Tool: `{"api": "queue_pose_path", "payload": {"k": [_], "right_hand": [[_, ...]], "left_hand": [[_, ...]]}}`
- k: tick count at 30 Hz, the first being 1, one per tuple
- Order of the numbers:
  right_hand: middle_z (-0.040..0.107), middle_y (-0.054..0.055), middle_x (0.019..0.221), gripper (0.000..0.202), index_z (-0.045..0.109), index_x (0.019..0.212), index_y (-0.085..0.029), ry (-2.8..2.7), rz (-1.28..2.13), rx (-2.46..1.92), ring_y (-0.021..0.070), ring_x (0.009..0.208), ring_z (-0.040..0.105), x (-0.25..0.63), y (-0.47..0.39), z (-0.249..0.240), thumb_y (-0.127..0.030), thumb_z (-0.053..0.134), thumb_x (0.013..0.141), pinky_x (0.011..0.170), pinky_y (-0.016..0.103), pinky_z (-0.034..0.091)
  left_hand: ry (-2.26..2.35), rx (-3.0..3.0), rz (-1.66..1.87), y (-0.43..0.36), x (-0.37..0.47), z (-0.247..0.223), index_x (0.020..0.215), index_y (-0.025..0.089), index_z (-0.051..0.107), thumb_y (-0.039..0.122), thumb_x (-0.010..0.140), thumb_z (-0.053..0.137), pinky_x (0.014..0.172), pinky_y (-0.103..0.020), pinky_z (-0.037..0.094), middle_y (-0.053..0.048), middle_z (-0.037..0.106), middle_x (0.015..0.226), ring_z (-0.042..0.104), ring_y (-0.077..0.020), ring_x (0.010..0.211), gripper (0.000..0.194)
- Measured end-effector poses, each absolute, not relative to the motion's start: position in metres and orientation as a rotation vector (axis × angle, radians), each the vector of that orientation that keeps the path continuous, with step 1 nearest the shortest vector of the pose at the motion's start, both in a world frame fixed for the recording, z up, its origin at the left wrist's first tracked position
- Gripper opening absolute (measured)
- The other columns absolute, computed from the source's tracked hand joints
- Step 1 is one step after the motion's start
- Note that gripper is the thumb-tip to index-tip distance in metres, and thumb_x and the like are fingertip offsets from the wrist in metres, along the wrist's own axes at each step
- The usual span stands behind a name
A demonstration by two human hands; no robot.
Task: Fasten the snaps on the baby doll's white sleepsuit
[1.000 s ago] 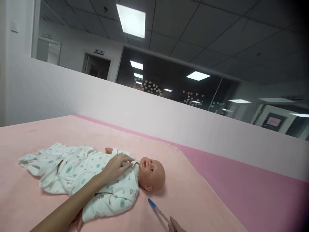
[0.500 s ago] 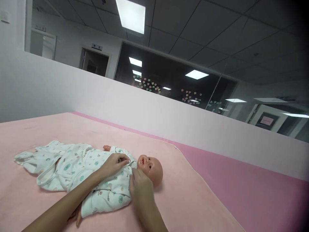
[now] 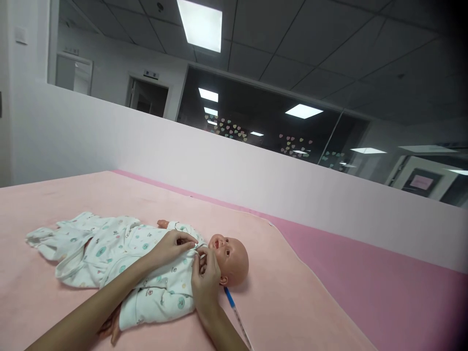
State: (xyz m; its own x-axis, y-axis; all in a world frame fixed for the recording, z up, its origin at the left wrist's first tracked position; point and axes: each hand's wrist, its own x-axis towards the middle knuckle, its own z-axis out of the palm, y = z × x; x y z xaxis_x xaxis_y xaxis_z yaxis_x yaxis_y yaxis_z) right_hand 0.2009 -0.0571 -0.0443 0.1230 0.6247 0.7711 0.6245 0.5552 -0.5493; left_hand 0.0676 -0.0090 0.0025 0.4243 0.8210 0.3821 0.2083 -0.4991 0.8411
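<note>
A baby doll (image 3: pixel 236 261) lies on its back, head to the right, wearing a white patterned outfit (image 3: pixel 161 292). My left hand (image 3: pixel 175 247) rests over the doll's chest, its thumb and fingers pinched on the outfit's edge near the neck. Beside it, below the doll's chin, my right hand (image 3: pixel 206 278) has curled fingers pinching the same collar area. The two hands' fingertips nearly meet. A thin stick with a blue end (image 3: pixel 229 297) lies by the doll's head, partly behind my right forearm.
A pink sheet (image 3: pixel 300 312) covers the surface under the doll, with a darker pink layer (image 3: pixel 365 258) beyond its edge. Behind stands a low white wall (image 3: pixel 219 165) with windows above it.
My right hand has shifted slightly left and its fingers have curled in at the collar. The blue-ended stick has come into view. My left hand stays nearly in place.
</note>
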Motion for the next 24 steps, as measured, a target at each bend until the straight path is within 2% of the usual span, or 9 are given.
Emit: {"api": "queue_pose_path", "payload": {"k": [9, 14, 24], "right_hand": [[0.059, 0.004, 0.078, 0.014, 0.054, 0.089, -0.019, -1.487, 0.024, -1.101, 0.0135, 0.069, 0.054, 0.1998, -0.0544, -0.05, -0.022, 0.04, 0.086, 0.06, 0.025, 0.045], [0.061, 0.004, 0.082, 0.016, 0.054, 0.091, -0.02, -1.523, -0.002, -1.11, 0.0144, 0.072, 0.057, 0.2002, -0.0525, -0.0493, -0.02, 0.039, 0.086, 0.063, 0.026, 0.047], [0.061, 0.005, 0.082, 0.015, 0.053, 0.091, -0.018, -1.542, -0.003, -1.161, 0.0141, 0.071, 0.057, 0.1994, -0.0501, -0.0481, -0.018, 0.04, 0.085, 0.062, 0.025, 0.046]], "left_hand": [[0.785, 2.085, 0.972, -0.0156, 0.0665, 0.0055, 0.093, 0.02, 0.07, 0.036, 0.08, 0.047, 0.072, -0.024, 0.046, -0.003, 0.071, 0.086, 0.061, -0.0157, 0.08, 0.031], [0.771, 2.173, 0.882, -0.0175, 0.0614, 0.0098, 0.102, 0.023, 0.066, 0.036, 0.071, 0.059, 0.081, -0.026, 0.046, -0.004, 0.069, 0.097, 0.06, -0.0179, 0.09, 0.035], [0.803, 2.214, 0.866, -0.0127, 0.0593, 0.0081, 0.099, 0.024, 0.067, 0.028, 0.078, 0.05, 0.081, -0.024, 0.043, -0.002, 0.068, 0.097, 0.058, -0.0158, 0.091, 0.027]]}}
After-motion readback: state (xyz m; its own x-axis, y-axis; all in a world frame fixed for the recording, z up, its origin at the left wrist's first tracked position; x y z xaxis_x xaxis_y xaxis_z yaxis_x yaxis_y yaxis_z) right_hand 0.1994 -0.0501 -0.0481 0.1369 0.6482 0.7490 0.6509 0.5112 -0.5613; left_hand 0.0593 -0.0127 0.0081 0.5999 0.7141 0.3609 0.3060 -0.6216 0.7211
